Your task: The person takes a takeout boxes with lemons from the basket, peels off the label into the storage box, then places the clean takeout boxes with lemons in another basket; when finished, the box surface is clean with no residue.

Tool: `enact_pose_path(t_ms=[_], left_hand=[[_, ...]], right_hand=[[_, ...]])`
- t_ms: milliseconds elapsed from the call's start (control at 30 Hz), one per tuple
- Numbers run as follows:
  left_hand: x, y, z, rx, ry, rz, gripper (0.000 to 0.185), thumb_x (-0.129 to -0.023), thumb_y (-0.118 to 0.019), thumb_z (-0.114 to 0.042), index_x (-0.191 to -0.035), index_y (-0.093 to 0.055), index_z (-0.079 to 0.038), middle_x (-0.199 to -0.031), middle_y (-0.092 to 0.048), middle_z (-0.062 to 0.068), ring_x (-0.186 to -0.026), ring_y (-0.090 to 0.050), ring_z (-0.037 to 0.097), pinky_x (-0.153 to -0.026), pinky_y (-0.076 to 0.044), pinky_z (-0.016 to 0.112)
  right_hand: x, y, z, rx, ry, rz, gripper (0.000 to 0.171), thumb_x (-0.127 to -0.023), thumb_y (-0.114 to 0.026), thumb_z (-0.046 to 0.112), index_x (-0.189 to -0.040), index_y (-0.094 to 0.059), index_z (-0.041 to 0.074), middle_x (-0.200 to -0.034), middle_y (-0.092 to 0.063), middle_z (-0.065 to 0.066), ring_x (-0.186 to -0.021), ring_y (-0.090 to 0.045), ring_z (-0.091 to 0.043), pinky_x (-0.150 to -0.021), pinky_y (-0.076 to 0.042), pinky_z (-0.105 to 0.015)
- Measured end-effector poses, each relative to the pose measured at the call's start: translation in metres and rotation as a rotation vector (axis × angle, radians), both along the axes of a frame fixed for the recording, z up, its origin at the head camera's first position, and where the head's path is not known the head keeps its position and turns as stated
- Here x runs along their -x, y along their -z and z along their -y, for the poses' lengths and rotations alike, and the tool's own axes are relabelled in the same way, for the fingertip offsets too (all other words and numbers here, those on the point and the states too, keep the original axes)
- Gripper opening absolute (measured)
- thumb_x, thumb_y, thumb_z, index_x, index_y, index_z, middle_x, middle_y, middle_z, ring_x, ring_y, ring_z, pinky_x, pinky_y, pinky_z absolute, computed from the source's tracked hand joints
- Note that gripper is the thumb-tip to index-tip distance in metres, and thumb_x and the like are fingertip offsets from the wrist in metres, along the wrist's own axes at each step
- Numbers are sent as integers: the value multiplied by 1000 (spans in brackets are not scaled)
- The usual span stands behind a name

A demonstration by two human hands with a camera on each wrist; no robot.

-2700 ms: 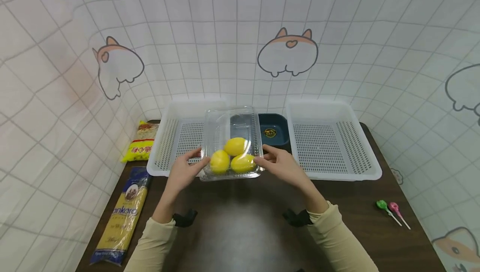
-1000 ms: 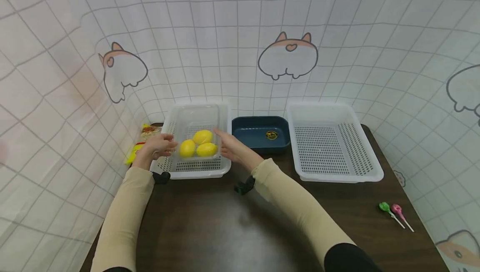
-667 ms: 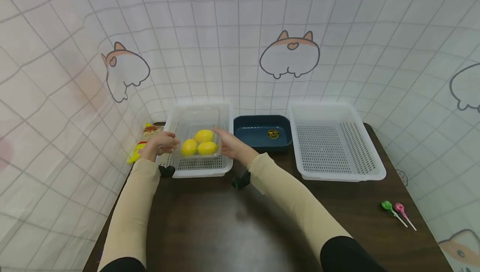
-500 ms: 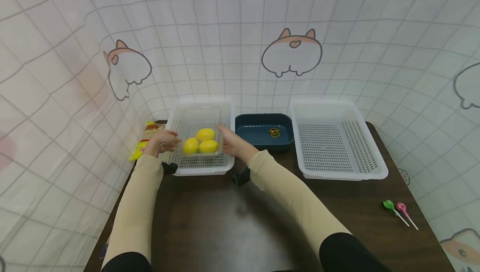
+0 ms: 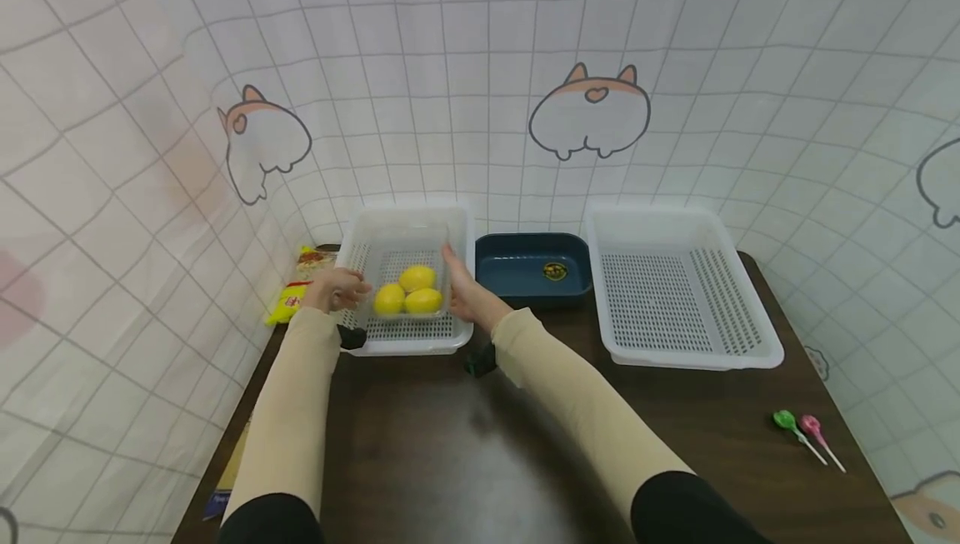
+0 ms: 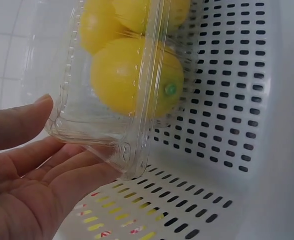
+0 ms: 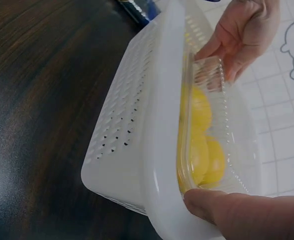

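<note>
A clear plastic clamshell box with three yellow lemons inside is within the left white perforated basket. My left hand grips the box's left side, thumb above and fingers under its rim. My right hand grips the right side. In the left wrist view the box is tilted just above the basket floor, and my left hand supports its corner. The right wrist view has my right thumb on the box's edge.
A dark blue tray sits between the left basket and a second white basket. A yellow packet lies left of the baskets, a pasta bag by the table's left edge, two lollipops at the right.
Both hands carried the box of lemons from above the table's middle left into the left basket. Over the last second it has sunk slightly lower there.
</note>
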State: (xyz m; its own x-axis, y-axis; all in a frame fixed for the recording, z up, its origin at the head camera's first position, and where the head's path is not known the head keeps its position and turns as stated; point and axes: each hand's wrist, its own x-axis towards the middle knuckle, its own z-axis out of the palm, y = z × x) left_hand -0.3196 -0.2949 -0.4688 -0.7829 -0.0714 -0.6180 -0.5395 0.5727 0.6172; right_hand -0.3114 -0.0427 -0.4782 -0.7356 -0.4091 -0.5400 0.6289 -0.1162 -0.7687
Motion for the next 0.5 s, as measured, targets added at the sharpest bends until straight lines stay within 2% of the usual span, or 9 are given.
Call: enact_pose_path(t_ms=[100,200,333,433,500], left_hand=[[-1,5,-2,-26,-14,17,63,-103,-51,-20,-156,-24,1,-154,-37,25,-125,-51,31,-100,-50,32],[-2,8,-5,-38,0,16,64,-103,-48,-18,-157,-19,2,-157,-33,26,-128,-48,31,-102,-50,32],[-1,8,-8,-31,-1,8,66,-103,-49,-18,-158,-16,0,-159,-32,23,-110,-50,20,-85,-51,23],[0,8,-9,-35,-12,19,67,-104,-48,-18,-159,-14,-3,-159,-31,21,-93,-47,13,-71,-46,18],[-1,7,-8,-38,-26,23,67,-104,-48,-17,-159,-13,-3,-160,-29,21,-92,-46,13,-73,-47,19]], right_hand=[[-2,3,0,-25,-13,0,98,-93,-34,75,-161,4,15,-169,0,-17,-159,-5,-32,-130,-7,-46],[-3,4,0,-37,-20,0,100,-93,-35,74,-161,7,14,-169,4,-18,-159,0,-32,-130,-5,-46],[-3,3,-2,-46,-38,-22,98,-93,-33,76,-161,4,15,-169,2,-18,-159,-2,-33,-130,-6,-48],[-4,3,-1,-48,-56,-49,95,-93,-31,76,-161,2,18,-169,1,-17,-158,-3,-34,-130,-6,-51],[-4,2,1,-52,-77,-67,93,-93,-30,76,-162,2,21,-169,2,-15,-158,-3,-34,-129,-6,-53]])
